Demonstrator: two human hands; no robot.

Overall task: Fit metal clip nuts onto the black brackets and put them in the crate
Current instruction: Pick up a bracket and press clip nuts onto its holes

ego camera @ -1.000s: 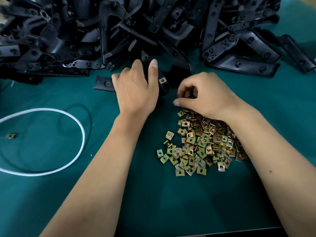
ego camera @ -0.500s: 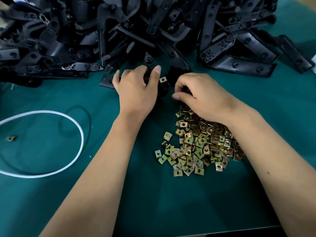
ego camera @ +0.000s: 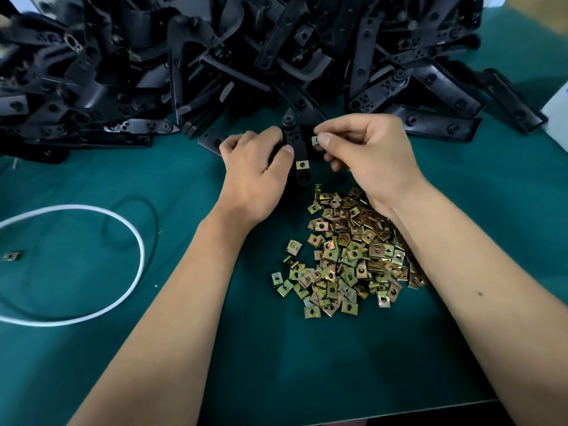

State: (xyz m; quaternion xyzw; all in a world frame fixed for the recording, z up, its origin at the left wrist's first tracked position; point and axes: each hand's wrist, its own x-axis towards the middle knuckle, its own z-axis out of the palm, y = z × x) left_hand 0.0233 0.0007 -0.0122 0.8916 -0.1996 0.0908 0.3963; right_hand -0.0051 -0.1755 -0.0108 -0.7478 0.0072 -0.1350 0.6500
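My left hand (ego camera: 252, 173) grips a black bracket (ego camera: 293, 136) and holds it upright above the green table. One metal clip nut (ego camera: 302, 164) sits on the bracket's lower part. My right hand (ego camera: 368, 155) pinches a second clip nut (ego camera: 314, 140) between thumb and forefinger, just right of the bracket. A heap of loose brass-coloured clip nuts (ego camera: 347, 253) lies on the table under my right wrist. A big pile of black brackets (ego camera: 246, 63) fills the far side. No crate is in view.
A white cord loop (ego camera: 92, 265) and a thin black ring (ego camera: 135, 219) lie on the left of the green mat (ego camera: 307, 364). One stray clip nut (ego camera: 11, 256) rests at the far left edge. A white object (ego camera: 558, 115) stands at the right edge.
My left hand has lifted the bracket and turned it upright. My right hand has risen from the nut heap with one clip nut pinched and brought it beside the bracket.
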